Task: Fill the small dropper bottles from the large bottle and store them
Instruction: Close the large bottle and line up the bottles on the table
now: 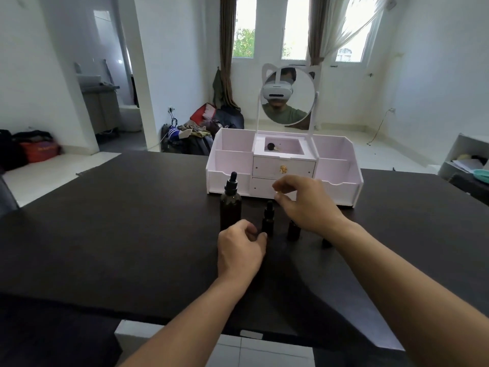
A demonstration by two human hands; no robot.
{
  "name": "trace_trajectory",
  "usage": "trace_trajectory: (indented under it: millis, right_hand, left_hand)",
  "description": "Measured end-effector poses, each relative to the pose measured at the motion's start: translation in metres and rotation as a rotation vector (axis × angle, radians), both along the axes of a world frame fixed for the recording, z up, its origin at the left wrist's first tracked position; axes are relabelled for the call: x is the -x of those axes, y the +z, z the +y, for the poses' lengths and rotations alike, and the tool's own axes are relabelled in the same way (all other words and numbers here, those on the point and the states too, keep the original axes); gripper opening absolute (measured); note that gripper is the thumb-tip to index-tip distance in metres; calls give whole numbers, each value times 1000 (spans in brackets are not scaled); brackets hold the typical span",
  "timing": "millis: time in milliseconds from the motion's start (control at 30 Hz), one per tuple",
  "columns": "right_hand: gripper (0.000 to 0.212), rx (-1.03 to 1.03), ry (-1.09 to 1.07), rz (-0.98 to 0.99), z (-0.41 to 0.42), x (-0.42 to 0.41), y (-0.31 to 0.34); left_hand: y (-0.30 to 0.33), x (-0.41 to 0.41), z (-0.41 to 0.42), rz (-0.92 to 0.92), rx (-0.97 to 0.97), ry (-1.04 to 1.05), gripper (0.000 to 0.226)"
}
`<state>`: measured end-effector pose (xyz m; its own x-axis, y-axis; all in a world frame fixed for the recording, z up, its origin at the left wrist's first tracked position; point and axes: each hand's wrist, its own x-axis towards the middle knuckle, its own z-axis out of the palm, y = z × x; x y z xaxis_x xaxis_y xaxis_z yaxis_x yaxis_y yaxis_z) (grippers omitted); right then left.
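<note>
The large dark bottle (230, 205) with a dropper cap stands on the black table (132, 221). To its right stands a capped small dropper bottle (268, 217). My left hand (239, 250) is curled at its base, fingertips against it. A second small bottle (293, 230) stands partly hidden under my right hand (304, 202). That hand reaches to the white organizer (341, 188); its thumb and forefinger pinch at the lower drawer front, where a gold glint shows. A dark piece (326, 243) peeks out beside my right forearm.
The organizer has open side compartments, an upper drawer with a gold knob (283, 169), and a top compartment holding a black dropper cap (271, 147). A round cat-ear mirror (287, 96) rises behind it. The table's near edge runs below my forearms.
</note>
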<state>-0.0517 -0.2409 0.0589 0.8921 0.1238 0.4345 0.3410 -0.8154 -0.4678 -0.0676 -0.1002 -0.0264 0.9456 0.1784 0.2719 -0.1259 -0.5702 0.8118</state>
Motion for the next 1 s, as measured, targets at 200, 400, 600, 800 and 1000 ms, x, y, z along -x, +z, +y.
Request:
trace_trajectory:
  millis: [200,400,600,800,1000]
  right_hand:
    - [34,-93,147,24,31,-21,17]
    - [37,43,268,127,61,-36,36]
    - [29,223,269,146,70,-41,47]
    - [35,324,295,168,74,-43,54]
    - [7,495,247,122,77,-50,57]
  left_hand:
    - [5,-7,30,-57,100,283,52]
    - [9,-30,52,134,85,60,90]
    - [3,-36,60,119,19,-25,56]
    - [-7,-43,61,128,-20,-32,60]
    - [-11,-45,61,109,-45,-39,55]
